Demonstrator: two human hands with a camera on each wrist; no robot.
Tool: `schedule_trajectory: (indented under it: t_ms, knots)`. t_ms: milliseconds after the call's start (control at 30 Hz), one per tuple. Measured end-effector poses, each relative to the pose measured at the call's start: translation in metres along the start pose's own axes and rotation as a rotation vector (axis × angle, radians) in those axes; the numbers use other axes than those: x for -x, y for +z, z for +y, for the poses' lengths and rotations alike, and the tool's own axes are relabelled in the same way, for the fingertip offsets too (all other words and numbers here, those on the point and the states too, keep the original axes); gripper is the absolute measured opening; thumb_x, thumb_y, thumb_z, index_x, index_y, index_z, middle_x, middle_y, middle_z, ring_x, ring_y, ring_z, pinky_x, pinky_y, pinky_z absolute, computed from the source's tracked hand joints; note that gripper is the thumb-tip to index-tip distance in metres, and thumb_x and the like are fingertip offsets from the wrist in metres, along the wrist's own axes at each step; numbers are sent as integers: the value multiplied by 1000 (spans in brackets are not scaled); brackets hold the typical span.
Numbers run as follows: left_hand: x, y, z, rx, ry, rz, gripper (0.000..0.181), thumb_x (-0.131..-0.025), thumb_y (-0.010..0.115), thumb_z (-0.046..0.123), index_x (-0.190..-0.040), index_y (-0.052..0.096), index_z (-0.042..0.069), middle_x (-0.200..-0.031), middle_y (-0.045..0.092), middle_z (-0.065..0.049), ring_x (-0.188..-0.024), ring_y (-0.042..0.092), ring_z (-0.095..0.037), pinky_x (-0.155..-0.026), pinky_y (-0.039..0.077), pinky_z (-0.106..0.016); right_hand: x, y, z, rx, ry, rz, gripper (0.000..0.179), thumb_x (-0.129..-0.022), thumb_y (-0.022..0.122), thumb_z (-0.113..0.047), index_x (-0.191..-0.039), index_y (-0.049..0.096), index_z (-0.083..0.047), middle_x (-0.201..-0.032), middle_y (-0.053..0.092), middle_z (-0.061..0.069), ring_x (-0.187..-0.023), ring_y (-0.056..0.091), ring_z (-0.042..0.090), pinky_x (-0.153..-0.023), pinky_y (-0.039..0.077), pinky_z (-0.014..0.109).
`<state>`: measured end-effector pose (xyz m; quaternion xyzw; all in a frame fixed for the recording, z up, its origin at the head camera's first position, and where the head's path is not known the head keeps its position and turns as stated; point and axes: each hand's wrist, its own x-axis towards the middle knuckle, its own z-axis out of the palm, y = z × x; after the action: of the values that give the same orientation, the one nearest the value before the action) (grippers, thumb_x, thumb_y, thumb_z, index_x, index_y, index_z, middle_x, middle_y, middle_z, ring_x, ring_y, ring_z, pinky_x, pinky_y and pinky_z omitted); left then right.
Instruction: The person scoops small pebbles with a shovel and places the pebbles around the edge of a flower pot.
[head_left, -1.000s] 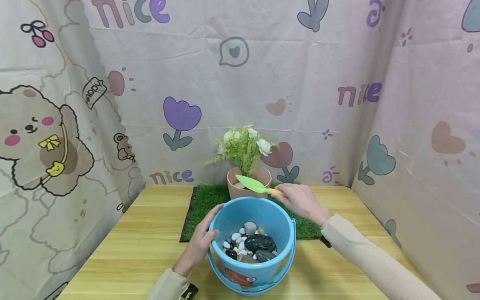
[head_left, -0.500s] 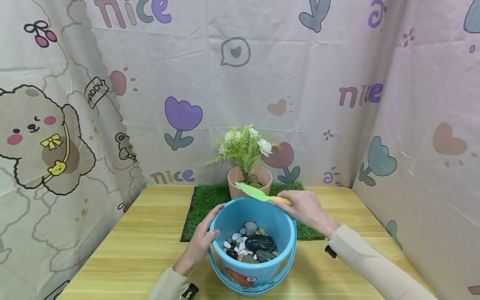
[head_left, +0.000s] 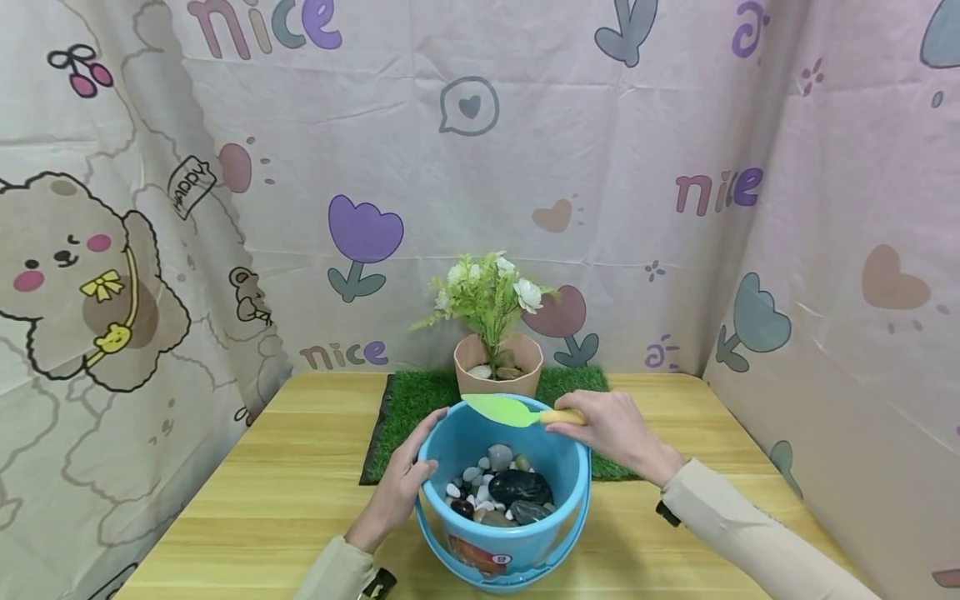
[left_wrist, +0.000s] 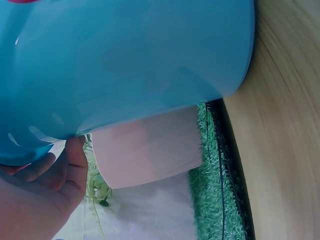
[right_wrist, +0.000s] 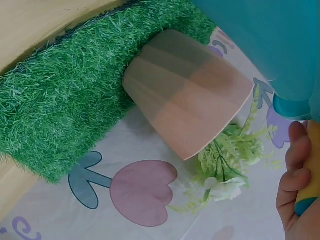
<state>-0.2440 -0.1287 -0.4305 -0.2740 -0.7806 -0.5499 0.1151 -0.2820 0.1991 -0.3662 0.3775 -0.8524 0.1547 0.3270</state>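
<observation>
Above bucket (head_left: 558, 454), right hand (head_left: 613, 429) wrapped fingers round handle (head_left: 558, 416) of trowel (head_left: 501, 409), likely light, stiff, best held there; left hand (head_left: 397, 483) pinched rim.

Flower-printed drapes (head_left: 472, 183) around wooden table (head_left: 292, 475)

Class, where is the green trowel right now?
In the head view, the trowel is in the right grip, over the far rim of the blue bucket, pink pot beyond.
</observation>
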Motion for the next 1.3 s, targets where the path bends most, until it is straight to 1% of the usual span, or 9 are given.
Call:
schedule_trajectory:
  t_ms: [100,200,333,400,733,867,1000,1167,1300]
  knots:
    - [0,0,0,5,-6,-1,66,-91,37,4,-155,28,14,-154,38,-16,-132,47,-41,-95,47,-59,0,2,1,-7,-52,29,19,-77,80,-34,-89,76,-19,-77,69,-11,-53,43,-9,-45,27,9]
    - [1,-1,0,10,-17,-1,66,-90,38,4,-155,29,15,-154,38,-13,-132,48,-38,-96,47,-56,-1,2,2,12,-115,39,16,-77,80,-34,-84,77,-20,-72,65,-12,-53,44,-9,-46,26,6]
    - [1,-2,2,7,-16,0,67,-89,38,5,-155,29,16,-154,39,-12,-131,50,-36,-96,48,-54,-3,-2,-1,54,-186,10,16,-79,78,-38,-78,75,-23,-70,58,-14,-56,44,-7,-49,27,6]
    - [0,-3,2,5,-11,-2,67,-90,38,5,-155,29,16,-154,39,-13,-130,50,-36,-95,48,-54,-4,-5,-3,67,-199,-17,17,-80,76,-41,-77,74,-24,-70,55,-14,-57,43,-6,-49,28,7]
    - [1,-2,1,8,-22,-3,66,-90,38,5,-155,29,16,-154,39,-12,-130,51,-36,-95,49,-50,-11,-17,-16,113,-176,-158,23,-81,73,-47,-71,72,-27,-69,43,-14,-58,35,-2,-49,26,13]
    - [1,-2,1,8,-20,6,67,-90,38,4,-155,30,19,-154,40,-11,-129,52,-34,-95,50,-47,-14,-19,-19,120,-131,-235,25,-82,72,-48,-71,73,-26,-67,38,-14,-56,31,-1,-49,25,14]
    - [1,-2,1,0,-15,6,68,-90,38,4,-155,29,21,-153,40,-11,-129,53,-34,-94,50,-45,-19,-23,-22,130,-90,-323,29,-82,71,-50,-66,68,-26,-65,34,-13,-53,27,-1,-48,23,15]
    - [1,-1,0,-1,-16,7,68,-89,38,4,-155,29,17,-153,41,-12,-128,52,-35,-93,50,-49,-25,-27,-28,124,-40,-416,30,-79,74,-51,-62,68,-27,-63,36,-14,-51,32,-1,-46,28,16]
    - [1,-1,1,3,-23,9,68,-89,38,4,-155,29,18,-153,41,-12,-128,53,-35,-93,50,-50,-29,-27,-33,127,-72,-458,30,-77,77,-48,-60,70,-23,-64,42,-13,-53,36,-1,-47,32,16]
